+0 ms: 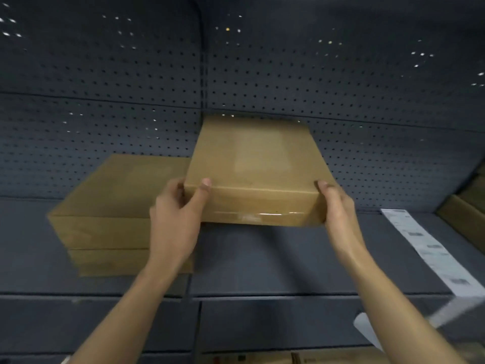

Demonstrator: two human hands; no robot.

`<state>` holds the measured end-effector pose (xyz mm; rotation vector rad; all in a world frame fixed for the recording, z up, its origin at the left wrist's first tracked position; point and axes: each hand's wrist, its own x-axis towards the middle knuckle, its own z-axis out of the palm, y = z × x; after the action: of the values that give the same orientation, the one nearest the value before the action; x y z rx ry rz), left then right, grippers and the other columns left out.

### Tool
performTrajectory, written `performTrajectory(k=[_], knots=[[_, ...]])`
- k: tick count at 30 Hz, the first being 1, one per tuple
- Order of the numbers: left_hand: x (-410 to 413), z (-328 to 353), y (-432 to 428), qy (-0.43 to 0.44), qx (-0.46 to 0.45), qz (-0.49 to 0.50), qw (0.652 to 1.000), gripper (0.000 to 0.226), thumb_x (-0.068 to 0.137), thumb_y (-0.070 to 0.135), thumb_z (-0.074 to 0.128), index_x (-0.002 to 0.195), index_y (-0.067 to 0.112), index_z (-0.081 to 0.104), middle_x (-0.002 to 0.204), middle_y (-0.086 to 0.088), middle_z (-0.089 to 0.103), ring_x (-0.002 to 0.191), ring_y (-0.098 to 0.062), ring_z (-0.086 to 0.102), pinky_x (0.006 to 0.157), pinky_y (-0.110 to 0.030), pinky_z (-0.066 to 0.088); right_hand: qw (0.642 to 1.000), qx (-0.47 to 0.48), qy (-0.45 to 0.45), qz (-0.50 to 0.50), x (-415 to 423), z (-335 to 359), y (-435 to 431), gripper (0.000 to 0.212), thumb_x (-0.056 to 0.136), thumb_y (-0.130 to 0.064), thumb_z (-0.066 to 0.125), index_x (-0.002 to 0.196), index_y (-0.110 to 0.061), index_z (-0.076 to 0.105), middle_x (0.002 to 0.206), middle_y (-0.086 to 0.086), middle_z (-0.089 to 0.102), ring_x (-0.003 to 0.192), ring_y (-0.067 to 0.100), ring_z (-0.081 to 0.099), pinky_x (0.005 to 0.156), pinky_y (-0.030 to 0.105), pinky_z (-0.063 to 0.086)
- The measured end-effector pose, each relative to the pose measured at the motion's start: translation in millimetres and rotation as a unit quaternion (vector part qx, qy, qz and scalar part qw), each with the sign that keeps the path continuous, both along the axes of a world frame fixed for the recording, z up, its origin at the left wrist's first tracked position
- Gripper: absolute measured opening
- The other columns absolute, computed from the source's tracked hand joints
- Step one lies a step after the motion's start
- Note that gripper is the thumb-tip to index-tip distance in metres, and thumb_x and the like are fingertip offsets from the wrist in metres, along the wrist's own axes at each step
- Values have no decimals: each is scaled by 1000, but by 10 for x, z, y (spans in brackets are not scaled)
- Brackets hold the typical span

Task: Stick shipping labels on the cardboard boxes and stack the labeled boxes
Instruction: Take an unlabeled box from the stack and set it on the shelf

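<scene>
- Gripping the near corners of a flat cardboard box (257, 158), the left hand (175, 208) and right hand (338, 206) clamp it, thumbs on the top edge and fingers wrapped round the sides.
- Held over the dark shelf (262, 258), it runs lengthwise away from the person.
- It is plain brown, with clear tape glinting on its near face and a paler rectangle on top.
- A stack of two boxes (110, 206) sits just left, and a label strip (430, 248) lies to the right.
- The pegboard wall (131, 74) stands behind.
</scene>
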<state>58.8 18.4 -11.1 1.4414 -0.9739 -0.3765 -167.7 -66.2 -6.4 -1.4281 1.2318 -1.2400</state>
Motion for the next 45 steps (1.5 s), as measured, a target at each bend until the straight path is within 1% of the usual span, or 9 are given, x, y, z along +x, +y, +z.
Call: performTrajectory(k=[3,10,13,16,18,21,24,36,45], knots=[[-546,-139,-188,14,12,-28,999,28,89,51,61,100,25,66,84,10,70,79,0,64,72,-25,47,999,14,-23,-31,-580,-115,-103,16,98,-42,50,104,-31,61,99,-21,59,77,-20,53,63,-2,37],[-1787,-531,-576,4,70,-42,997,28,89,51,60,106,29,63,90,13,68,81,14,58,67,-18,43,998,58,-24,-30,-1874,-470,-346,11,99,-26,54,88,-29,54,88,-19,55,58,-27,52,54,-3,38],[-2246,-707,-697,5,85,-33,996,26,91,47,59,109,28,63,90,10,68,78,14,59,65,-19,44,997,66,-21,-16,-2324,-670,-501,4,99,-26,55,100,-29,55,95,-18,59,69,-25,56,62,-3,40],[-2585,-872,-787,13,93,-18,995,29,94,41,60,114,21,63,94,13,68,79,17,58,66,-18,44,998,69,-2,11,-2625,-901,-686,50,93,-40,61,136,-18,52,114,-11,66,105,-2,62,94,17,45],[-2725,-960,-833,5,109,-7,994,25,95,39,59,111,20,63,89,12,67,75,13,60,62,-20,43,997,72,8,26,-2764,-1013,-776,54,88,-44,61,137,-22,53,115,-15,69,107,-2,63,101,24,46],[-2829,-1046,-885,-1,126,1,992,25,94,38,60,109,18,62,85,4,68,77,-9,64,61,-32,45,994,95,-12,46,-2881,-1148,-913,25,97,-25,58,120,-34,57,101,-28,66,87,-22,60,75,-1,42],[-2864,-1123,-926,-8,143,6,990,20,95,38,60,106,21,61,85,-2,68,76,-24,62,61,-36,45,992,108,-1,60,-2903,-1273,-1008,28,98,-22,56,125,-30,56,103,-25,69,93,-18,61,79,4,43],[-2858,-1352,-1091,5,182,-20,983,27,94,38,60,117,24,57,100,18,65,78,15,59,65,-16,46,990,129,37,50,-2924,-1509,-1240,31,97,-22,56,128,-26,60,105,-18,72,97,-7,65,76,6,44],[-2768,-1382,-1114,-18,197,-62,978,60,87,57,54,136,23,50,116,10,64,99,-8,61,80,-30,47,992,109,55,12,-2872,-1535,-1270,26,98,-34,55,122,-28,64,97,-23,73,92,-11,65,81,12,45]])
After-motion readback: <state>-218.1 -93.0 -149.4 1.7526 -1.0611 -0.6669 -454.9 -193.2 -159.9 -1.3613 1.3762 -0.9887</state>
